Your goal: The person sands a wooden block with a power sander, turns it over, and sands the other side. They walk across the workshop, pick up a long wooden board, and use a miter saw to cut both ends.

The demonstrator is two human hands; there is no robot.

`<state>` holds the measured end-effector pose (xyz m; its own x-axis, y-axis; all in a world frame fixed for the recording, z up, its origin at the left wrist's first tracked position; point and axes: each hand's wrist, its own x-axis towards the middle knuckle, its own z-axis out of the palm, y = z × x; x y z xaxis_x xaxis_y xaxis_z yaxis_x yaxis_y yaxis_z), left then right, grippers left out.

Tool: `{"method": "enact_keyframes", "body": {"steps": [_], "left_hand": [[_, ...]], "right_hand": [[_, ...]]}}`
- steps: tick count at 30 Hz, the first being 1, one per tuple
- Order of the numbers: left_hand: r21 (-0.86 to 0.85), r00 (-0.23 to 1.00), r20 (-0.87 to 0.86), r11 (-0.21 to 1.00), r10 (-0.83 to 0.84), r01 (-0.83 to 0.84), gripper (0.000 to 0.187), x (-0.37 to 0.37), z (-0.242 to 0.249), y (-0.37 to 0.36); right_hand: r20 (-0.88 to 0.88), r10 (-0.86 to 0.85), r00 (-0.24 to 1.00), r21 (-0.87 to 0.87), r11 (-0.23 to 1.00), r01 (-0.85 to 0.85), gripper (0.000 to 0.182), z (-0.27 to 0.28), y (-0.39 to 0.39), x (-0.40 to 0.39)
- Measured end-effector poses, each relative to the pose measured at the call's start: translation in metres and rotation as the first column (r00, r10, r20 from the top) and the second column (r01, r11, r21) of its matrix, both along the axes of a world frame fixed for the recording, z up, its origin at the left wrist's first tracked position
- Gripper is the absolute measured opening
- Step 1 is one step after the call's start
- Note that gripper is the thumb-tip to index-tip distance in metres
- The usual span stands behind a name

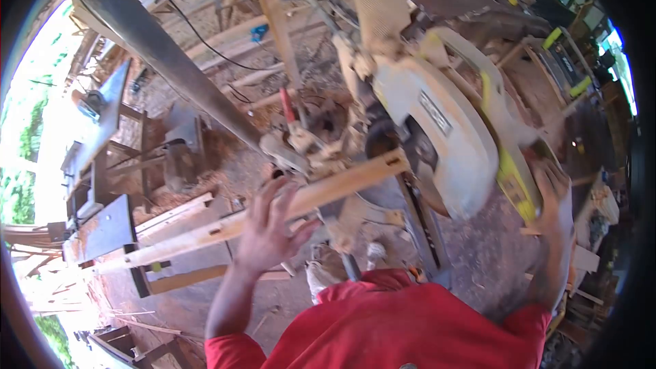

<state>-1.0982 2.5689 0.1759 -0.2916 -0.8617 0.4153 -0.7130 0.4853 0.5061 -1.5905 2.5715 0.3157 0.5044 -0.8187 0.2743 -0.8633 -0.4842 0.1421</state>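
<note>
A long wooden bar [342, 184] with slots cut in it lies slantwise across the miter saw's base, its right end beside the blade. My left hand [266, 225] overlaps the bar, fingers spread and thumb out to the side. The miter saw [444, 130] has a pale, dusty blade guard and yellow-green trim. My right hand [549, 184] is closed round the saw's handle [517, 184] at the right; part of the grip is hidden by the fingers. A tan dust bag [379, 3] is attached at the saw's back.
A thick grey post [171, 61] slants in from the upper left. Under the bar's left end is a dark support [139, 277]. A red-handled clamp [287, 106] sits behind the saw. Sawdust and timber cover the ground. At the right stands another yellow-green machine [567, 61].
</note>
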Motion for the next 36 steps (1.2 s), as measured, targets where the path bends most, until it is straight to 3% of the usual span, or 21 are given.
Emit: {"method": "enact_keyframes", "body": {"steps": [2, 4, 5, 7, 8, 9, 10, 12, 14, 16, 21, 24, 26, 36], "left_hand": [[0.015, 0.998, 0.041, 0.999, 0.050, -0.051, 0.091, -0.033, -0.053, 0.011], [0.057, 0.943, 0.085, 0.943, 0.323, -0.328, 0.103, -0.046, -0.086, 0.002], [0.037, 0.930, 0.177, 0.942, 0.323, -0.334, 0.100, -0.049, -0.086, -0.002], [0.038, 0.925, 0.194, 0.940, 0.326, -0.339, 0.096, -0.046, -0.103, -0.015], [0.035, 0.918, 0.216, 0.937, 0.333, -0.348, 0.092, -0.044, -0.112, -0.020], [0.003, 0.894, 0.315, 0.941, 0.319, -0.337, 0.087, -0.043, -0.104, -0.023], [0.021, 0.896, 0.308, 0.939, 0.320, -0.343, 0.087, -0.041, -0.102, -0.025], [0.059, 0.903, 0.327, 0.947, 0.279, -0.314, 0.088, -0.037, -0.101, -0.025], [0.051, 0.909, 0.311, 0.950, 0.277, -0.307, 0.088, -0.036, -0.098, -0.027], [-0.026, 0.903, 0.317, 0.954, 0.291, -0.298, 0.090, -0.036, -0.098, -0.026], [0.083, 0.909, 0.323, 0.949, 0.264, -0.305, 0.086, -0.035, -0.093, -0.028], [0.052, 0.925, 0.289, 0.961, 0.246, -0.271, 0.083, -0.031, -0.094, -0.029], [0.044, 0.926, 0.291, 0.963, 0.240, -0.264, 0.082, -0.029, -0.096, -0.028], [0.088, 0.886, 0.363, 0.936, 0.288, -0.340, 0.068, -0.035, -0.095, -0.027]], "right_hand": [[-0.004, 0.019, 1.000, 0.073, 0.997, -0.018, 0.066, 0.016, -0.014, 0.004], [0.132, 0.081, 0.988, 0.078, 0.993, -0.092, 0.064, 0.024, -0.026, 0.005], [0.125, 0.081, 0.989, 0.082, 0.992, -0.092, 0.064, 0.034, -0.033, 0.007], [0.096, -0.125, 0.988, 0.261, 0.961, 0.096, 0.067, 0.062, -0.042, 0.009], [0.080, -0.115, 0.990, 0.263, 0.961, 0.091, 0.067, 0.067, -0.043, 0.010], [0.055, -0.047, 0.997, 0.176, 0.984, 0.037, 0.064, 0.071, -0.044, 0.012], [0.026, 0.016, 1.000, 0.099, 0.995, -0.018, 0.062, 0.073, -0.044, 0.015], [0.081, -0.047, 0.996, 0.195, 0.980, 0.030, 0.059, 0.075, -0.041, 0.026], [0.103, 0.056, 0.993, 0.082, 0.995, -0.064, 0.054, 0.071, -0.043, 0.028], [0.105, 0.069, 0.992, 0.078, 0.994, -0.078, 0.053, 0.068, -0.042, 0.029], [0.184, 0.083, 0.979, 0.151, 0.982, -0.112, 0.050, 0.057, -0.046, 0.021], [0.235, 0.045, 0.971, 0.153, 0.985, -0.083, 0.057, 0.055, -0.046, 0.020], [0.177, 0.064, 0.982, 0.231, 0.967, -0.105, 0.066, 0.058, -0.046, 0.012], [0.125, 0.103, 0.987, 0.178, 0.976, -0.124, 0.071, 0.034, -0.030, 0.000]]}}
